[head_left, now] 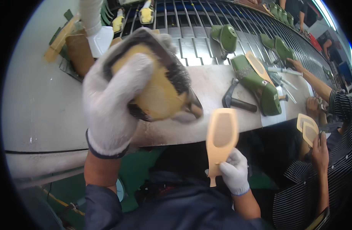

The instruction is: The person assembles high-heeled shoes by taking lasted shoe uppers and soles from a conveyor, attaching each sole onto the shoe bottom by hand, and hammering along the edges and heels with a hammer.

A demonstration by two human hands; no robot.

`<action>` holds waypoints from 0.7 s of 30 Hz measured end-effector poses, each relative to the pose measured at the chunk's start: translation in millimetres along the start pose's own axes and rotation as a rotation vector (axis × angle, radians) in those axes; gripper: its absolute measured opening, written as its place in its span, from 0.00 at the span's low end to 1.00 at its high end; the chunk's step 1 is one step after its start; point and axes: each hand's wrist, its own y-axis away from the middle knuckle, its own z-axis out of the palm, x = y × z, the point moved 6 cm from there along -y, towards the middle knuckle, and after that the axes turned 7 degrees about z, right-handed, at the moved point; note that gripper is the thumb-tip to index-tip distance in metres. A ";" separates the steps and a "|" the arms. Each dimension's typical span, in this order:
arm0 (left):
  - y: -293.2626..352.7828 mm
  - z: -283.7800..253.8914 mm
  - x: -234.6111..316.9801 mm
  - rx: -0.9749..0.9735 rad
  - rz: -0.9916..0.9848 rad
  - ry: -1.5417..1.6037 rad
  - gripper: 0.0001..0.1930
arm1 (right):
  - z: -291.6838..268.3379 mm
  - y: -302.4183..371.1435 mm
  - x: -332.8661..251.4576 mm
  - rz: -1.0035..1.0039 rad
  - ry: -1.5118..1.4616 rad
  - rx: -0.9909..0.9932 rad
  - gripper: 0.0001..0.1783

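My left hand (112, 99), in a white knit glove, is wrapped round a lasted shoe upper (160, 90) with its underside turned up. That underside is yellow with dark, rough edges, and my thumb lies across it. The shoe is slightly blurred above the front of the workbench (203, 82). Lower down, my gloved right hand (236, 172) pinches a tan insole (223, 128) by its narrow end. The insole stands upright and has a brownish oval patch on its wide part. Its wide end is just in front of the bench edge.
A hammer (239, 101) and green shoe last (258, 86) lie on the bench, with another tan insole (256, 65) beside them. Beyond runs a roller conveyor (187, 15) carrying lasts. A white duct (92, 23) hangs left. At right, a co-worker's hand (319, 151) is near more insoles (308, 128).
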 end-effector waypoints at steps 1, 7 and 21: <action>-4.5 1.4 -1.6 -0.064 -0.001 -0.058 0.30 | 7.7 -0.7 -7.5 -0.006 0.000 -0.024 0.16; -0.7 23.4 -31.2 -0.130 -0.131 0.132 0.31 | 56.4 -7.0 -48.0 -0.189 0.007 -0.188 0.38; 25.3 37.8 -11.3 -0.324 -0.221 0.238 0.46 | 132.2 -19.6 -101.4 -0.205 0.447 -0.309 0.27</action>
